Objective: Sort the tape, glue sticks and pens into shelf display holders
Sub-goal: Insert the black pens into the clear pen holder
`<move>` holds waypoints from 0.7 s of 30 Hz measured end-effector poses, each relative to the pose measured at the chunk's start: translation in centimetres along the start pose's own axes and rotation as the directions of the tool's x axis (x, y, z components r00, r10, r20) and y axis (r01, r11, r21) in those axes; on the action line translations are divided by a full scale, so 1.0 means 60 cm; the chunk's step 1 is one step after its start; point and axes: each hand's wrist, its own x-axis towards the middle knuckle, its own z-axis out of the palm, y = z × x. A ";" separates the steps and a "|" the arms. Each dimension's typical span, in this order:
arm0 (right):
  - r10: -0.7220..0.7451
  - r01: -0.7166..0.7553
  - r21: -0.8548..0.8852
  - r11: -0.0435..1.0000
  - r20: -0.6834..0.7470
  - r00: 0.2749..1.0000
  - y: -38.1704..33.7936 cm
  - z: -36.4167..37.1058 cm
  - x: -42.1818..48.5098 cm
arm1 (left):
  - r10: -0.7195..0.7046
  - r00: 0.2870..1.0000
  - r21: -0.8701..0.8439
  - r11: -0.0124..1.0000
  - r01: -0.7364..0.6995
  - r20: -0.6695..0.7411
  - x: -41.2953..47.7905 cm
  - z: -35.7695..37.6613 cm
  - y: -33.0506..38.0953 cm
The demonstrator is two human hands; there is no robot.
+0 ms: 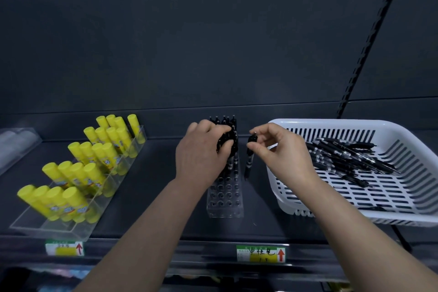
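A clear pen holder [225,199] with rows of holes stands on the dark shelf; black pens [225,119] fill its far rows. My left hand [201,152] grips a bunch of black pens over the holder's middle. My right hand [279,147] pinches the top of a single black pen [248,161] that hangs upright just right of the holder. More black pens [348,156] lie in a white slotted basket [403,206] at the right. Yellow glue sticks [90,161] stand in a clear tiered holder [68,230] at the left.
A clear holder [16,142] with pale, blurred contents sits at the far left. Price labels [260,253] are fixed on the shelf's front edge. The dark back panel rises behind the shelf, with a slotted upright [369,38] at the right.
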 end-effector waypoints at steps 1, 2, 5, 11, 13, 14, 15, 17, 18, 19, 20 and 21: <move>-0.001 0.001 -0.006 1.000 -0.003 1.000 -0.001 0.002 0.000 | 0.027 1.000 -0.011 1.000 -0.027 -0.006 0.002 0.001 0.000; -0.001 0.001 -0.011 1.000 -0.005 1.000 -0.001 0.004 0.000 | 0.065 0.998 -0.018 0.998 -0.065 -0.010 0.003 0.002 0.000; 0.003 -0.003 -0.018 1.000 -0.001 1.000 -0.004 0.010 -0.001 | 0.201 0.979 -0.033 0.979 -0.202 -0.046 0.009 0.009 -0.002; 0.010 -0.011 -0.032 0.999 -0.017 1.000 -0.008 0.013 -0.004 | 0.149 0.982 -0.052 0.986 -0.156 -0.117 0.011 0.005 -0.022; 0.012 -0.013 -0.028 1.000 -0.030 0.999 -0.010 0.013 -0.004 | 0.126 0.987 -0.056 0.990 -0.132 -0.097 0.007 0.003 -0.026; 0.010 -0.011 -0.030 1.000 -0.037 0.999 -0.011 0.014 -0.004 | 0.119 0.989 -0.069 0.990 -0.125 -0.085 0.005 0.003 -0.026; 0.005 -0.007 -0.029 1.000 -0.045 0.999 -0.012 0.015 -0.004 | 0.107 0.991 -0.088 0.990 -0.114 -0.076 0.002 0.003 -0.024; 0.000 -0.001 -0.015 1.000 -0.057 0.998 -0.015 0.019 -0.003 | 0.050 0.996 -0.136 0.989 -0.059 -0.067 -0.001 -0.002 -0.022; -0.003 0.002 -0.006 1.000 -0.059 0.998 -0.017 0.021 -0.002 | 0.007 0.998 -0.158 0.987 -0.016 -0.059 -0.002 -0.005 -0.022; -0.006 0.006 0.001 1.000 -0.061 0.998 -0.019 0.023 -0.001 | -0.034 0.998 -0.170 0.985 0.025 -0.050 -0.002 -0.009 -0.024; -0.010 0.011 0.010 1.000 -0.066 0.998 -0.022 0.024 0.001 | -0.064 0.997 -0.174 0.983 0.056 -0.039 -0.003 -0.012 -0.027; -0.015 0.016 0.021 1.000 -0.075 0.997 -0.025 0.026 0.003 | -0.083 0.996 -0.170 0.982 0.078 -0.024 -0.004 -0.015 -0.032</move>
